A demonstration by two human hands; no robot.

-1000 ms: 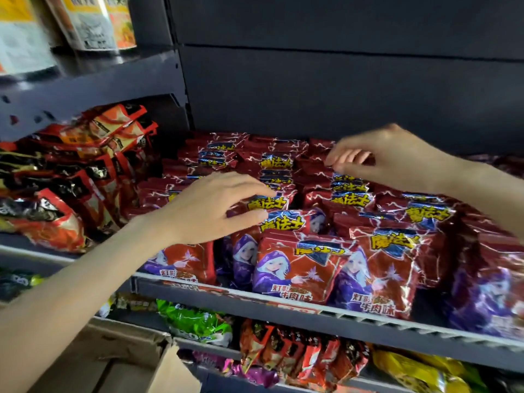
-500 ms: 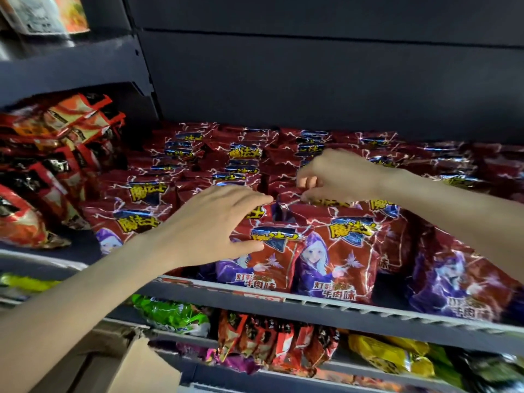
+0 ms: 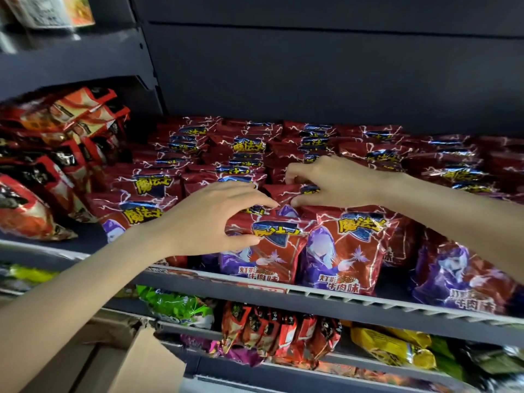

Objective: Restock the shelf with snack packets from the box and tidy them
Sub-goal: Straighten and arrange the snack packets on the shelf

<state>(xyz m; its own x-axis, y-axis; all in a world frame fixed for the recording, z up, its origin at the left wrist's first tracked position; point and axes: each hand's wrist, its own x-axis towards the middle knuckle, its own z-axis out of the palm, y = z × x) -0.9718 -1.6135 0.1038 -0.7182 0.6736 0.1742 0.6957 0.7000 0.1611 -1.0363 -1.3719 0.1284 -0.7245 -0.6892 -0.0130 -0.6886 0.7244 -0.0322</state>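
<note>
My left hand [image 3: 215, 219] lay over the top edge of a red snack packet [image 3: 266, 245] standing at the front edge of the shelf [image 3: 326, 300]; the grip was half open, thumb under the packet's upper seam and fingers curved across the top, pinching it lightly. My right hand [image 3: 334, 181] reached further back, its grip nearly closed, fingertips nipping the top of a second red packet [image 3: 286, 191] in the row just behind. More red packets filled the shelf in rows to the back wall. The cardboard box [image 3: 136, 361] sat below, by the bottom left corner, one flap up.
</note>
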